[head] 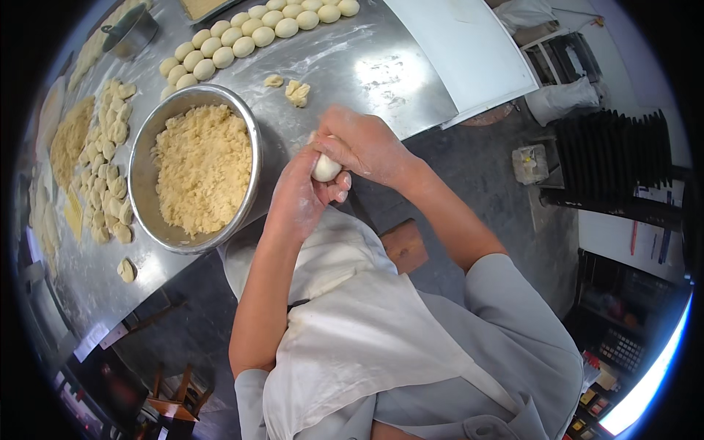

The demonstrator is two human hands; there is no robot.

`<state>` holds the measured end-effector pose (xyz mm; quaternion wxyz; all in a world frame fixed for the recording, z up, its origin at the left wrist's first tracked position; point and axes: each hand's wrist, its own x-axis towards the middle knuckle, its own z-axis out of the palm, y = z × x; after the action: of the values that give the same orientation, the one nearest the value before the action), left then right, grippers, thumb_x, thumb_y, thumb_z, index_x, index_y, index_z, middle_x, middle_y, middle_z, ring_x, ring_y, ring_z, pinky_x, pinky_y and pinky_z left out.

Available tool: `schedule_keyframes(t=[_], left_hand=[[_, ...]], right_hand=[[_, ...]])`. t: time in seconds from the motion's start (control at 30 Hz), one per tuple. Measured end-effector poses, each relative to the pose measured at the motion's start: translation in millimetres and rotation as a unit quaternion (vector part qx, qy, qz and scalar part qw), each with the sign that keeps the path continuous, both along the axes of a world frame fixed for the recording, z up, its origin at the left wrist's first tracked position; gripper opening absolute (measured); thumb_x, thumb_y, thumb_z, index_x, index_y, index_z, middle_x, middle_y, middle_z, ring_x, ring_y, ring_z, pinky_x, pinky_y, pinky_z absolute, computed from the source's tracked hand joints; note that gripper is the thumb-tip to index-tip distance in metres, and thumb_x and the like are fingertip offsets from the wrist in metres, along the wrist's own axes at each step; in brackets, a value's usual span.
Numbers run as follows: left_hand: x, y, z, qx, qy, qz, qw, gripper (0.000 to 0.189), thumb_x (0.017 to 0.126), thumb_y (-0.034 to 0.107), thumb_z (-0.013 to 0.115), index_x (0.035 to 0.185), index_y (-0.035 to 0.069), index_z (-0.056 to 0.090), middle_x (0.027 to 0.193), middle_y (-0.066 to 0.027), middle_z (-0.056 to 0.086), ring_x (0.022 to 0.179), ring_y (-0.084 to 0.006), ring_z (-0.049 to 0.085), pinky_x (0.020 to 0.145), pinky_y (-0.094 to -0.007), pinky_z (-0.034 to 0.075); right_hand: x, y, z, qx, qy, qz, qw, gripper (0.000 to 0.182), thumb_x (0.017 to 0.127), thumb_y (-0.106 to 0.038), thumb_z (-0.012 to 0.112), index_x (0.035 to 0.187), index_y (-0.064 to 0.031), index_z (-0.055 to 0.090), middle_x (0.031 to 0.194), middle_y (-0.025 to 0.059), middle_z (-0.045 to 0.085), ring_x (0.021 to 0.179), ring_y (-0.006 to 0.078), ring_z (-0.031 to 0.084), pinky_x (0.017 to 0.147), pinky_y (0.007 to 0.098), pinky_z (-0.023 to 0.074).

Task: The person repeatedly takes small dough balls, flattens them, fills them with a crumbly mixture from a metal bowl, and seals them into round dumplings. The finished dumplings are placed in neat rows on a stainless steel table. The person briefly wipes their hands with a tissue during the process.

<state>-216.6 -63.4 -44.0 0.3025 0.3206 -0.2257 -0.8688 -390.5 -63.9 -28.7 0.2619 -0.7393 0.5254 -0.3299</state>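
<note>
Both of my hands meet around a smooth, pale ball of dough [326, 168] near the table's edge. My left hand [300, 192] cups it from below and the left, its fingers curled under it. My right hand [360, 144] closes over the top, thumb and fingers pinching at the dough's upper side. To the left stands a round steel bowl [256, 148] of crumbly yellow filling [203, 170]. Two small dough scraps, one nearer [297, 93] and one farther [273, 81], lie beyond my hands. Rows of finished round dough balls [263, 37] sit farther back.
The floured steel table [352, 60] also holds many small dough pieces [107, 159], a heap of crumbs [71, 137], a single piece [126, 270], a metal pot [131, 34] and a tray [206, 8]. A white board [467, 49] adjoins the right side. Black stacked trays [613, 154] stand at right.
</note>
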Motion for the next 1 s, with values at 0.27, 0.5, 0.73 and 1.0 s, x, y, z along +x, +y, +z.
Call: schedule_keyframes(t=[0.27, 0.5, 0.73, 1.0], left_hand=[[11.5, 0.2, -1.3, -0.062, -0.047, -0.038, 0.996, 0.031, 0.108, 0.03, 0.047, 0.11, 0.001, 0.059, 0.096, -0.0092, 0.064, 0.075, -0.0156, 0.061, 0.064, -0.0297, 0.051], [18.6, 5.3, -28.3, 0.14, 0.081, 0.115, 0.98, 0.034, 0.107, 0.023, 0.056, 0.13, -0.003, 0.058, 0.117, -0.015, 0.064, 0.108, -0.023, 0.066, 0.094, -0.0356, 0.059], [-9.6, 4.2, -28.7, -0.568, -0.475, 0.145, 0.656, 0.044, 0.1, 0.015, 0.06, 0.139, -0.004, 0.052, 0.136, -0.0254, 0.054, 0.13, -0.0391, 0.052, 0.115, -0.0521, 0.04], [25.2, 30.4, -35.1, -0.61, -0.428, 0.104, 0.658, 0.034, 0.098, 0.011, 0.062, 0.131, 0.006, 0.066, 0.127, -0.017, 0.064, 0.123, -0.0362, 0.06, 0.109, -0.0477, 0.045]], right_hand=[[4.1, -28.6, -51.4, 0.02, 0.009, -0.177, 0.984, 0.033, 0.1, -0.037, 0.064, 0.09, -0.0058, 0.067, 0.082, 0.0104, 0.068, 0.076, 0.0351, 0.066, 0.07, 0.0444, 0.0524], [-2.5, -52.9, -68.7, 0.064, -0.153, -0.247, 0.955, 0.021, 0.095, -0.024, 0.071, 0.099, -0.0033, 0.071, 0.074, 0.0034, 0.066, 0.068, 0.0118, 0.059, 0.067, 0.0282, 0.0498], [-9.5, -69.5, -79.5, 0.038, -0.192, -0.283, 0.939, 0.023, 0.096, -0.023, 0.071, 0.098, -0.0002, 0.073, 0.075, 0.0015, 0.067, 0.068, 0.0061, 0.055, 0.065, 0.0245, 0.0476], [-20.8, -27.3, -61.3, 0.039, -0.211, -0.271, 0.938, 0.024, 0.095, -0.019, 0.073, 0.112, -0.0023, 0.074, 0.088, -0.003, 0.07, 0.078, 0.0056, 0.058, 0.074, 0.0231, 0.0496]])
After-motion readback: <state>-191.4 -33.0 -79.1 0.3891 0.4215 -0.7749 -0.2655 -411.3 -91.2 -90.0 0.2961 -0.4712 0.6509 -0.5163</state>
